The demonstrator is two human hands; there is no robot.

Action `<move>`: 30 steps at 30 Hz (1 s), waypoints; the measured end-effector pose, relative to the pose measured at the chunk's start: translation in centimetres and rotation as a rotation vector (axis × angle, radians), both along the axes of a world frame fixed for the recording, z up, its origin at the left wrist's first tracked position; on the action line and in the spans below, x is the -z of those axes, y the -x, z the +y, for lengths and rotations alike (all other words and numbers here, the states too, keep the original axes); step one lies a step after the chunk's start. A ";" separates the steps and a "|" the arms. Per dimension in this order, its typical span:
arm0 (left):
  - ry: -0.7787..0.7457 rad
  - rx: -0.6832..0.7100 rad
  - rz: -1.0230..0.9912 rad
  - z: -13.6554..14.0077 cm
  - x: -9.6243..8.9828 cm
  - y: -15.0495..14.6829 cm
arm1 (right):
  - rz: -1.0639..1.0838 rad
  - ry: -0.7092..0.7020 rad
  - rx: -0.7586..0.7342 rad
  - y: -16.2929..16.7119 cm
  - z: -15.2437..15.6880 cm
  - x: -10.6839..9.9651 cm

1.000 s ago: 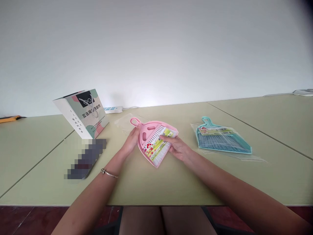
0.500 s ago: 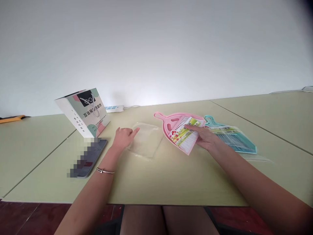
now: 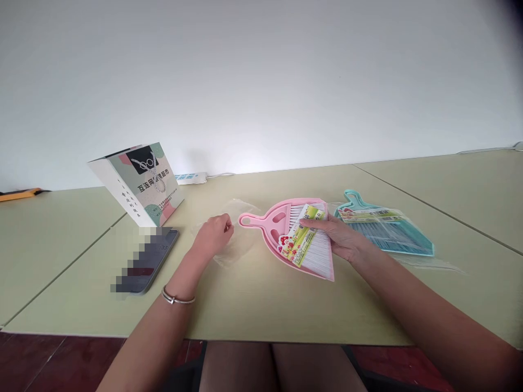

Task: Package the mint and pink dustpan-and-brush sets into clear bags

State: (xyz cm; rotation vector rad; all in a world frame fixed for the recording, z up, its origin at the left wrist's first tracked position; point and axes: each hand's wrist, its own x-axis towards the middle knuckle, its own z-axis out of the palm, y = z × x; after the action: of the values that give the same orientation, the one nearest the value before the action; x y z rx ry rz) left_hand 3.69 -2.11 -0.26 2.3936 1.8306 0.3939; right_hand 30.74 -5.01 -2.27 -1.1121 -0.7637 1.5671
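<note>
My right hand (image 3: 341, 237) grips the wide edge of a pink dustpan (image 3: 275, 220), which has a white-bristled brush (image 3: 318, 258) nested in it. Across the brush lies a printed card label (image 3: 302, 237), with my thumb on it. The dustpan's looped handle points left, towards my left hand (image 3: 216, 234). That hand is closed, its fingers curled over a clear plastic bag (image 3: 235, 253) on the table, part of which it hides. Just beyond my right hand lies a teal dustpan and brush set (image 3: 388, 228) with a similar label, in clear wrapping.
A patterned paper bag (image 3: 149, 185) with rope handles stands at the left. In front of it a phone (image 3: 153, 264) lies partly blurred out. A white power strip (image 3: 192, 178) sits by the wall, and an orange object (image 3: 20, 194) at the far left.
The pink dustpan has moved left and nearer, turning so its handle points left. My left hand's fingers have curled in, and the clear bag has shifted left and crumpled.
</note>
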 end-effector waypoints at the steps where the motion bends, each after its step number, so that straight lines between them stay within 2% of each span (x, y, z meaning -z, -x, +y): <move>1: -0.041 -0.034 -0.037 0.0 0.0 -0.2 | -0.015 -0.009 0.000 0.2 -0.1 0.0; 4: -0.149 -0.049 -0.143 -0.4 0.1 -1.3 | -0.041 -0.021 0.028 1.2 -0.5 0.0; 10: -0.218 0.313 -0.275 -2.4 1.0 -4.2 | 0.036 0.035 0.091 3.1 -0.8 0.2; 12: -0.222 0.380 -0.285 -2.8 1.1 -4.7 | 0.082 0.044 0.110 3.5 -0.8 0.4; 16: -0.271 0.407 -0.271 -3.0 1.0 -4.9 | 0.159 0.041 0.131 4.0 -1.0 0.9; 20: -0.358 0.390 -0.256 -3.0 1.1 -5.0 | 0.190 0.008 0.035 5.0 -1.6 0.8; 24: -0.437 0.404 -0.135 -3.4 1.3 -5.5 | 0.240 0.003 -0.032 5.9 -2.1 0.7; 27: -0.458 0.469 -0.043 -3.8 1.2 -5.8 | 0.265 -0.008 -0.001 5.8 -2.0 0.8; 30: -0.471 0.469 -0.046 -3.9 1.1 -5.7 | 0.281 -0.036 0.075 5.4 -1.6 0.7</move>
State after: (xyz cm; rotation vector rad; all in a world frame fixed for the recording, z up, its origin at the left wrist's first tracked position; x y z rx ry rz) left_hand 9.38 -6.00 -1.37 2.9706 1.1890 0.8922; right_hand 25.35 -6.63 -2.99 -0.8602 -0.5528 1.5971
